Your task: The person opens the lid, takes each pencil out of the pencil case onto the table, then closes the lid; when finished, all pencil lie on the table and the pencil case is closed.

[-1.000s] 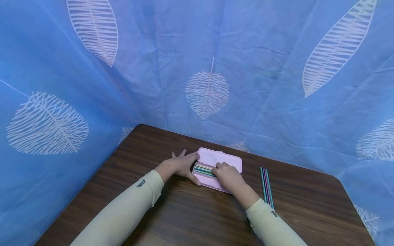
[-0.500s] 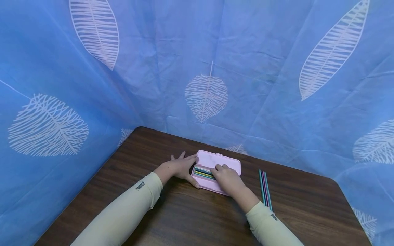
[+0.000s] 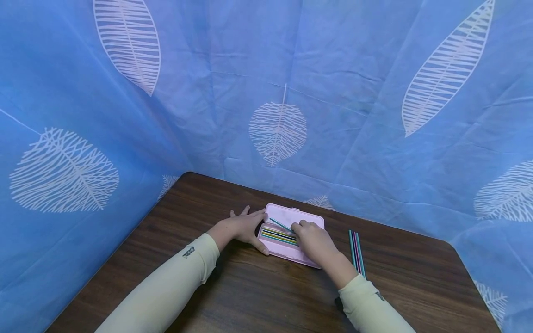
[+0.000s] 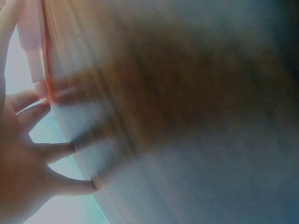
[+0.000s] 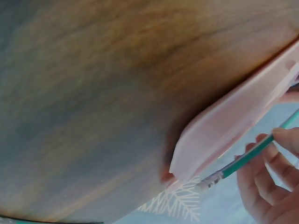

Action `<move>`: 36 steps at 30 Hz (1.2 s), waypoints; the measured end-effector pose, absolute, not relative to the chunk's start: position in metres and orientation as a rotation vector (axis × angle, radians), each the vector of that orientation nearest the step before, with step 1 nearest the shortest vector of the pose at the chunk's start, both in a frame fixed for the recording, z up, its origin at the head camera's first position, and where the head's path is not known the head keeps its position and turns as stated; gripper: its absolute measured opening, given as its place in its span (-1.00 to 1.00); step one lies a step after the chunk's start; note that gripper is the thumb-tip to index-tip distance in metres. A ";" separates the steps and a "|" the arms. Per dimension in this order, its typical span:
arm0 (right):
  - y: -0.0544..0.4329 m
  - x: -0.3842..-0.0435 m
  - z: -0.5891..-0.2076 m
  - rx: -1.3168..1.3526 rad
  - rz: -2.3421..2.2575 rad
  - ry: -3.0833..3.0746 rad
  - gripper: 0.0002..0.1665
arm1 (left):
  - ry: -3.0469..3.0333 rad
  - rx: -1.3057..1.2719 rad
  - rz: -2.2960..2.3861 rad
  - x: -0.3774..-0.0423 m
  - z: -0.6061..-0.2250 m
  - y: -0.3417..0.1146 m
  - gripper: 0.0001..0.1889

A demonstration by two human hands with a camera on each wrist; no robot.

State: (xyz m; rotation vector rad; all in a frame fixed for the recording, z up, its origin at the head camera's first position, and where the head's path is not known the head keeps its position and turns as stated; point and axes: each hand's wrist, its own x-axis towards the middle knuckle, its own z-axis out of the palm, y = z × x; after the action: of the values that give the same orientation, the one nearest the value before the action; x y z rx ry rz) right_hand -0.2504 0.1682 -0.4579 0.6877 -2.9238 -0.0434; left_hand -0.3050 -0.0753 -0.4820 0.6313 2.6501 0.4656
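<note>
A pink pencil case [image 3: 291, 236] lies open on the dark wooden table [image 3: 250, 296], near its far edge, with its lid laid back toward 12 o'clock and a row of coloured pencils [image 3: 278, 236] in the tray. The left hand [image 3: 243, 226] rests at the case's 9 o'clock end, fingers spread and straight, the thumb along the near corner and the forefinger against the lid's edge. The right hand [image 3: 313, 240] sits over the tray's 3 o'clock half, its fingers curled and pinching a teal pencil [image 3: 280, 224] whose free end slants up toward 10 o'clock above the others; the right wrist view shows this pencil [image 5: 247, 156] between the fingertips [image 5: 285, 137]. A few more loose pencils [image 3: 356, 252] lie together on the table at 3 o'clock of the case, apart from it. Blue leaf-printed cloth [image 3: 283, 92] hangs behind.
</note>
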 end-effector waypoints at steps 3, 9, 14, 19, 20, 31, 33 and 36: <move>0.172 -0.251 -0.454 0.610 0.060 -3.003 -0.80 | 2.649 0.629 0.465 -0.305 -0.483 -0.076 0.33; 0.184 -0.257 -0.453 0.460 0.173 -3.109 -0.75 | 2.650 0.628 0.474 -0.306 -0.484 -0.076 0.34; 0.197 -0.259 -0.450 0.369 0.344 -3.166 -0.75 | 2.654 0.623 0.479 -0.306 -0.484 -0.076 0.34; 0.213 -0.258 -0.446 0.284 0.537 -3.207 -0.75 | 2.656 0.628 0.479 -0.306 -0.484 -0.076 0.35; 0.216 -0.258 -0.444 0.282 0.570 -3.209 -0.76 | 2.655 0.629 0.479 -0.306 -0.483 -0.076 0.35; 0.255 -0.255 -0.440 0.017 0.964 -3.264 -0.73 | 2.655 0.630 0.479 -0.306 -0.484 -0.075 0.34; 0.264 -0.253 -0.438 -0.025 1.021 -3.265 -0.72 | 2.656 0.631 0.481 -0.307 -0.484 -0.075 0.34; 0.278 -0.251 -0.435 -0.066 1.098 -3.257 -0.72 | 2.651 0.623 0.491 -0.307 -0.483 -0.076 0.34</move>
State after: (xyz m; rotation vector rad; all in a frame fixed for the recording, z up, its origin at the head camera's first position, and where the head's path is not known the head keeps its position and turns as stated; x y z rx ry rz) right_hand -0.2507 0.2784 -0.4348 -0.0664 -3.2574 1.0983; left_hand -0.3066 -0.0757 -0.4832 0.6232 2.6513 0.4913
